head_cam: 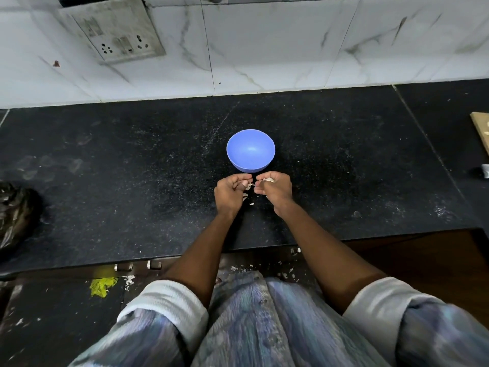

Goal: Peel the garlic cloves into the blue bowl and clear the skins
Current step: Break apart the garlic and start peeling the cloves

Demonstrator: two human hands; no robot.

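Both hands work close together over the black speckled stone table, just in front of the round blue plastic bowl, which stands upright near the table's middle. The left hand has a curled grip pinching a small pale garlic clove at its fingertips. The right hand has a closed grip on a pale papery piece of garlic skin. A few loose white skin scraps lie on the table below the hands.
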